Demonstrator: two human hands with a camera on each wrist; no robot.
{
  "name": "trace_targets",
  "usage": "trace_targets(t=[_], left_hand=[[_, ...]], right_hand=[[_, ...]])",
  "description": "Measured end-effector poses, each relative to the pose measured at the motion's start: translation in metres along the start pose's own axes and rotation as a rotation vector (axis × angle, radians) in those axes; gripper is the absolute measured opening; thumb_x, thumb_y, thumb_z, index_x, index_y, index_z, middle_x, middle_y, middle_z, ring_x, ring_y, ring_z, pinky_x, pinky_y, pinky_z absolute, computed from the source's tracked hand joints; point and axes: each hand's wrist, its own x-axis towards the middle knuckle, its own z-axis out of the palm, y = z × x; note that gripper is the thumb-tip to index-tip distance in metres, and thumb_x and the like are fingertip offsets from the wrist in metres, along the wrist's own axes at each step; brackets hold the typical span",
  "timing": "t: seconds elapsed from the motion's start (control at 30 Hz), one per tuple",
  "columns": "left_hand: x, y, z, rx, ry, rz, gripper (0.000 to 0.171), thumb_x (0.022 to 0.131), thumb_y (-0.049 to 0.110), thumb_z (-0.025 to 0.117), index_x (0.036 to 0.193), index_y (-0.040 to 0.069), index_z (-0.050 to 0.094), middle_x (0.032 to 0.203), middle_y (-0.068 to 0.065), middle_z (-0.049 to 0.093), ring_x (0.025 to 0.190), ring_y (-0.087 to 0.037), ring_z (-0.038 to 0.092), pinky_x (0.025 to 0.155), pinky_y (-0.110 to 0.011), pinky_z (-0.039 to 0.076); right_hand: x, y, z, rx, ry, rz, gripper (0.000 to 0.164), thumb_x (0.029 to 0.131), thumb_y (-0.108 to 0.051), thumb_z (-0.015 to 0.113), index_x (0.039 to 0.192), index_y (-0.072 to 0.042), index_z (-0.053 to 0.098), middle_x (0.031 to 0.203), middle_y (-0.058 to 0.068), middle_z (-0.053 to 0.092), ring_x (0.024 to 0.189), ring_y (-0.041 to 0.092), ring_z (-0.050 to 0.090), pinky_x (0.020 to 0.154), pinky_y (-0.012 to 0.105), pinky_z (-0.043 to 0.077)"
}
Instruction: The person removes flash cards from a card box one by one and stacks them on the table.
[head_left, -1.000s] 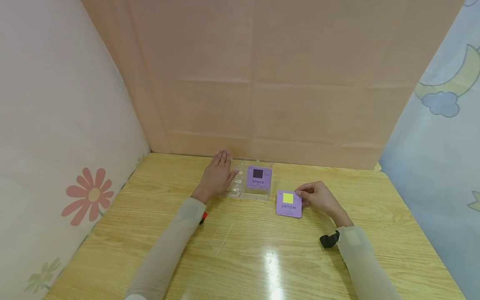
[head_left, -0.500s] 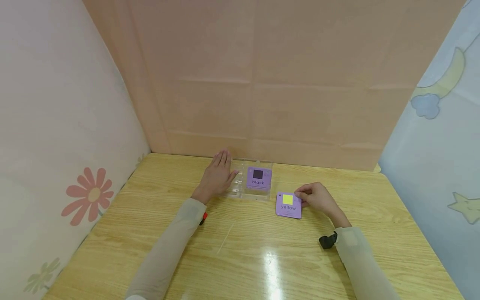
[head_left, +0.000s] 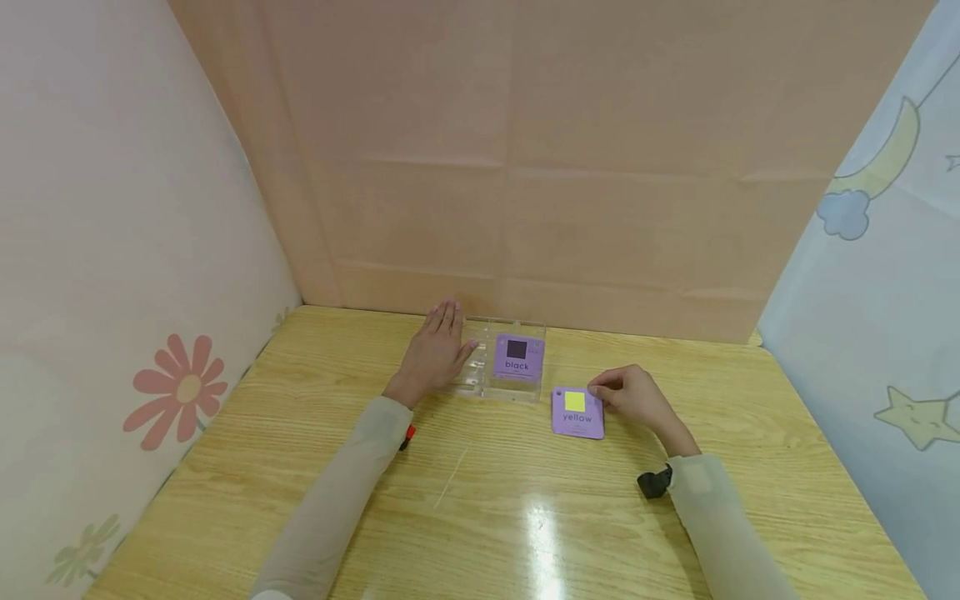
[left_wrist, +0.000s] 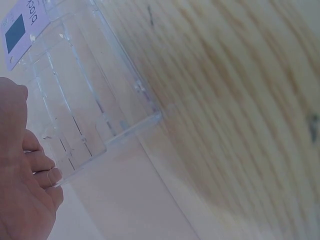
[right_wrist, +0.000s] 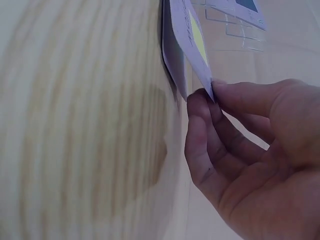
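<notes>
My right hand (head_left: 636,398) pinches the upper right corner of a purple card marked "yellow" (head_left: 577,423) between thumb and fingers. In the right wrist view that card's held edge is lifted, with a gap above another card (right_wrist: 173,62) lying beneath it. My left hand (head_left: 432,354) lies with straight fingers across the left part of a clear plastic case (head_left: 525,393). A purple card marked "black" (head_left: 517,372) rests in the case's right part. In the left wrist view the ridged, transparent left part of the case (left_wrist: 82,95) shows beside the curled-looking fingertips.
The wooden table (head_left: 480,517) carries everything. A tan paper backdrop (head_left: 600,167) stands just behind the case. Patterned cloth walls rise at the left (head_left: 90,250) and right (head_left: 900,292). Both wrists wear small dark devices, the right one (head_left: 655,482) showing plainly.
The "yellow" card and my right hand have shifted very slightly toward me. My left hand stays where it was. The right cloth's pattern has moved leftward in view.
</notes>
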Motion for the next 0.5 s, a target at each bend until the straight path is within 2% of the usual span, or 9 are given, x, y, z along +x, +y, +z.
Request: trace_targets(t=[0.2, 0.5], left_hand=[[0.0014, -0.0009, 0.0024, 0.009, -0.008, -0.009, 0.077, 0.114, 0.050, 0.027, 0.164, -0.009, 0.019, 0.173, -0.026, 0.018, 0.165, -0.036, 0.016, 0.137, -0.045, 0.014], [0.0008, 0.0010, 0.0003, -0.010, -0.005, -0.014, 0.075, 0.114, 0.046, 0.032, 0.164, -0.008, 0.016, 0.173, -0.026, 0.019, 0.164, -0.038, 0.021, 0.137, -0.046, 0.014]], right_hand=[[0.0031, 0.0018, 0.0018, -0.050, 0.014, -0.005, 0.019, 0.102, -0.015, 0.068, 0.110, -0.003, 0.081, 0.111, 0.017, 0.078, 0.089, 0.019, 0.062, 0.073, 0.024, 0.052], [0.0050, 0.0010, 0.0042, -0.091, 0.015, -0.016, 0.019, 0.102, -0.014, 0.067, 0.110, -0.005, 0.081, 0.117, 0.017, 0.078, 0.102, 0.026, 0.069, 0.087, 0.041, 0.057]])
